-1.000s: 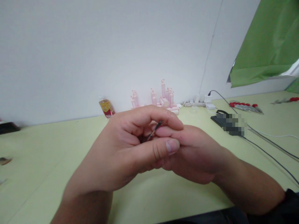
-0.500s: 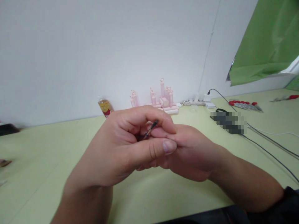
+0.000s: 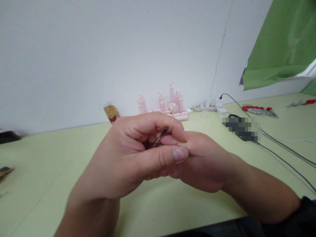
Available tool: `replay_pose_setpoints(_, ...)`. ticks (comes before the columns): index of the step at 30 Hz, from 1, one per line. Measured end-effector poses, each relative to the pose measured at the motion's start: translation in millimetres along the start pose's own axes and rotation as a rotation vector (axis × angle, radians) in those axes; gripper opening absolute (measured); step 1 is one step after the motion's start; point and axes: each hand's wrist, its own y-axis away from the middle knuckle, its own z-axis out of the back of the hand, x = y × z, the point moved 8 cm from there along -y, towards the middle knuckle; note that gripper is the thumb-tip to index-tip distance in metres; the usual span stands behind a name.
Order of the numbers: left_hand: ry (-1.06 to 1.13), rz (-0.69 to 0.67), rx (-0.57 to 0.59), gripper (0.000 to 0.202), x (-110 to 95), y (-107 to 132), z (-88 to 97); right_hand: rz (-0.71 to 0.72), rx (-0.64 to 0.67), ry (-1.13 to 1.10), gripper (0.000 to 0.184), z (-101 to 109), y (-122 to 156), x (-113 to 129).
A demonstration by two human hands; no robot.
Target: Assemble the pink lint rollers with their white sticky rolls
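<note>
Both of my hands meet above the pale green table [image 3: 49, 158]. My left hand [image 3: 128, 158] is closed, its fingers curled and thumb stretched across the front. A thin dark stick-like tool [image 3: 160, 136] pokes out between its index finger and thumb. My right hand [image 3: 199, 161] lies behind and under the left one, its fingers tucked into the left hand's grip and pressed against the thin tool. The lower end of the tool is hidden between the fingers.
Against the wall stand a small bottle [image 3: 111, 113] and a cluster of pink pieces [image 3: 170, 103]. A power strip [image 3: 207, 107], a dark device [image 3: 240, 128] with cables, and red-handled tools [image 3: 259, 111] lie at the right. Green sheet [image 3: 283, 42] hangs upper right.
The hands have stayed together, shifting slightly left and down; the thin tool tilted a little between the fingers. Nothing was taken or released.
</note>
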Motion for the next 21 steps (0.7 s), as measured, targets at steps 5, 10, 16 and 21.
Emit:
replay_pose_setpoints(5,-0.003,-0.007,-0.032,0.020,-0.8,1.2,0.0,0.009,0.021,-0.002,0.026,-0.3,-1.4,-0.1)
replay_pose_setpoints(10,-0.021,-0.020,-0.047,0.018,-2.3,0.3,-0.4,0.015,0.035,0.003,0.025,-1.7,-1.0,0.7)
replay_pose_setpoints(16,0.002,-0.003,-0.061,0.016,-0.4,-0.5,-1.2,0.019,0.023,0.004,0.024,-0.3,-1.7,0.1)
replay_pose_setpoints(21,0.048,0.023,-0.005,0.022,1.3,0.1,-3.1,0.020,0.015,0.010,0.029,-0.9,-1.3,0.9)
